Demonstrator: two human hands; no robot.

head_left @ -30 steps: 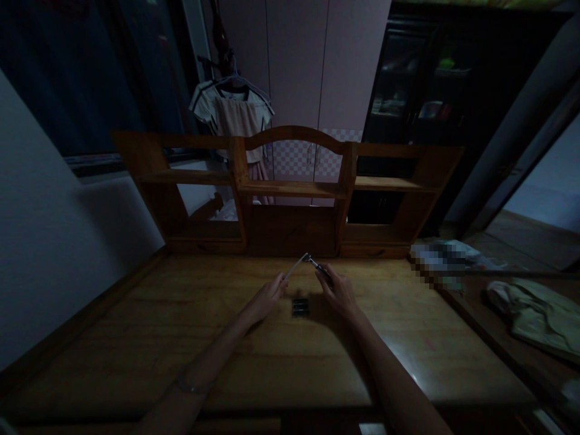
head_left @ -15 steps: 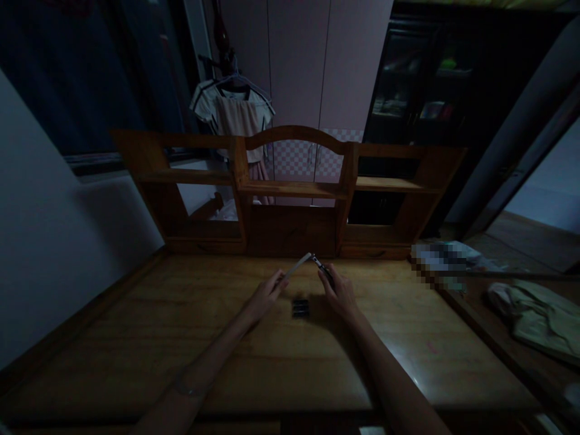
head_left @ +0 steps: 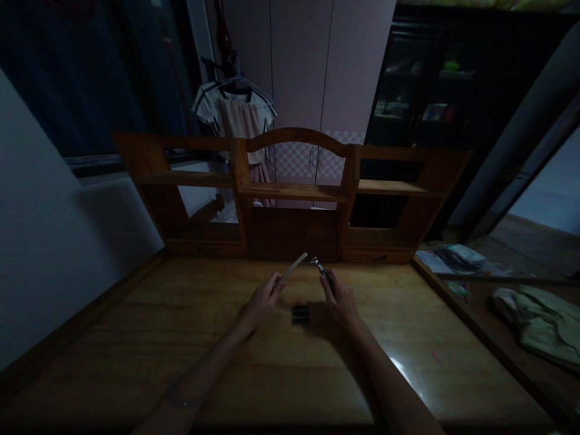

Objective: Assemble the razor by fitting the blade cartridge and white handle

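My left hand (head_left: 263, 300) is closed around the lower end of a slim, pale stick (head_left: 295, 266), which slants up and to the right. My right hand (head_left: 341, 300) grips the dark handle of what looks like a razor (head_left: 319, 266), its small silver head pointing up and left. A narrow gap separates the stick's tip from the razor's head. Below and between both hands, a small black ribbed piece (head_left: 300, 314) lies on the wooden desk (head_left: 217, 374); in the dim light its kind is hard to make out.
A wooden shelf unit (head_left: 294, 192) stands along the desk's back edge. Clothes (head_left: 238, 118) hang behind it, before a pink wardrobe (head_left: 299, 72). To the right are a pale cloth bag (head_left: 544, 323) and some papers and plastic (head_left: 457, 258). A white wall (head_left: 36, 241) borders the left.
The pale stick's tip has come away from the razor's head, moving slightly left. Both hands keep their hold, and the black piece stays on the desk.
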